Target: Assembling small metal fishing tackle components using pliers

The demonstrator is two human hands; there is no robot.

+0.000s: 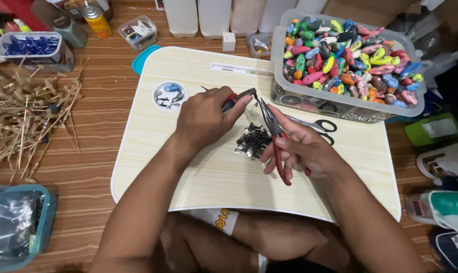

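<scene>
My left hand grips red-handled pliers whose dark jaws point right. My right hand holds a second pair of red-handled long-nose pliers, tips raised toward the left pliers' jaws. The two tips meet near a tiny metal piece that is too small to make out. Just below them a heap of small dark metal hooks and rings lies on the pale wooden lap tray. A round recess in the tray holds a few small lures with hooks.
A clear bin of several colourful lure bodies stands at the tray's back right, scissors in front of it. Dry sticks lie left, a tub of blue pieces behind them, bottles at the back, a teal container front left.
</scene>
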